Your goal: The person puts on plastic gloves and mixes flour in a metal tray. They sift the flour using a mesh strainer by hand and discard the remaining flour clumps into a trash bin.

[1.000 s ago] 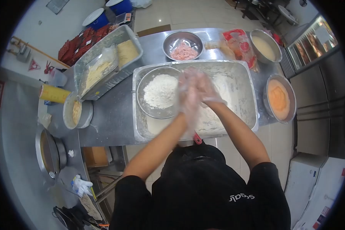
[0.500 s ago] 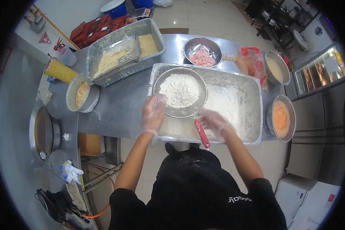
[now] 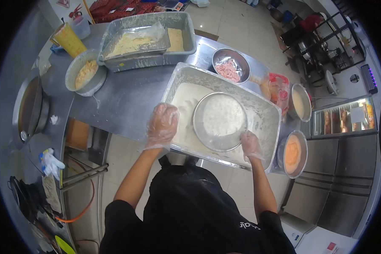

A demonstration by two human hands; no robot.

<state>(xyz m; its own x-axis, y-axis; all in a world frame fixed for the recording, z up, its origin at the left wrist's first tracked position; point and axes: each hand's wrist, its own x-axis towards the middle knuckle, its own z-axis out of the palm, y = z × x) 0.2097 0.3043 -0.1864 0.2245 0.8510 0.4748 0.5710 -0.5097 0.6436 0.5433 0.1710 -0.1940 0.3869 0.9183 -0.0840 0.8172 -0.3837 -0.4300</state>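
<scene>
A round metal sieve (image 3: 221,116) with a pale, floury disc inside its rim sits over the large metal tray (image 3: 264,106). White flour (image 3: 187,95) covers the tray's bottom. At the sieve's lower right, my right hand (image 3: 250,144), in a clear plastic glove, is closed where the handle joins the rim; it hides the red handle. My left hand (image 3: 161,125), gloved too, has its fingers curled at the tray's left rim. Whether it grips that rim is hidden from me.
A grey tub (image 3: 146,61) with yellowish crumbs stands at the back left, beside a bowl of batter-like food (image 3: 86,74). Behind the tray is a bowl of pink meat strips (image 3: 228,67). To the right stand a bowl of orange mixture (image 3: 293,154) and a pale-filled bowl (image 3: 300,103).
My right hand has closed at the sieve's handle, and the heaped flour in the sieve no longer shows as a mound. My left hand has left the sieve's rim and curled. The view has turned.
</scene>
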